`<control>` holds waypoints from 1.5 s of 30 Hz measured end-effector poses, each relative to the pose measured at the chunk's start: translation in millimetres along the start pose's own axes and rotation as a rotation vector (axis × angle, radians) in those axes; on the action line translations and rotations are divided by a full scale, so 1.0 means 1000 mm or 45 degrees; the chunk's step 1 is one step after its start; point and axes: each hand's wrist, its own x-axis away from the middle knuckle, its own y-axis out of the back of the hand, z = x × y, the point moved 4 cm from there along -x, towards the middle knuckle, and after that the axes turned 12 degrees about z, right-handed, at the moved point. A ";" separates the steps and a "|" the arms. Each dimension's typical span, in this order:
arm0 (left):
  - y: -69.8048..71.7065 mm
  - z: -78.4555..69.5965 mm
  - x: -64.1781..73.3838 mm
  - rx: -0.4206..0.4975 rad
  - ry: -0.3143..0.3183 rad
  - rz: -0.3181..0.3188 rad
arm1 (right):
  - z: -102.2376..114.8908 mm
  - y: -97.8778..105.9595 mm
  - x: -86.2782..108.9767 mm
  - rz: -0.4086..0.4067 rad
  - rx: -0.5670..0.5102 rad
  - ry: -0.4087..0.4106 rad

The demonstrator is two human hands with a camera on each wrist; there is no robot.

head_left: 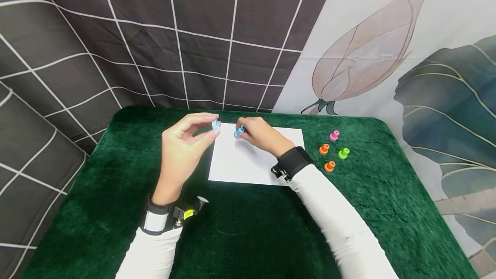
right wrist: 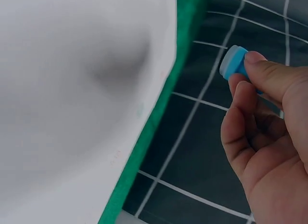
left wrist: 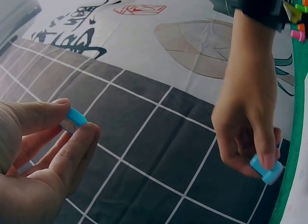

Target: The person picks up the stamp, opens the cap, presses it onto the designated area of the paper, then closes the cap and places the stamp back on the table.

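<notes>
My left hand pinches a small light-blue cap between thumb and fingertips, raised by the left edge of the white paper. In the left wrist view the cap shows as a short, round piece. Over the paper, my right hand pinches a small blue stamp between thumb and fingers. The right wrist view shows the stamp's pale, wide end pointing away from the fingers. Stamp and cap are apart. Faint small coloured marks show on the paper.
Right of the paper on the green cloth stand several more stamps: a pink one, two orange ones and a green one. A dark gridded curtain and a white printed cloth hang behind the table.
</notes>
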 end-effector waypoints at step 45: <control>0.006 0.001 0.001 -0.022 -0.025 -0.025 | 0.003 -0.042 -0.061 0.285 0.257 -0.233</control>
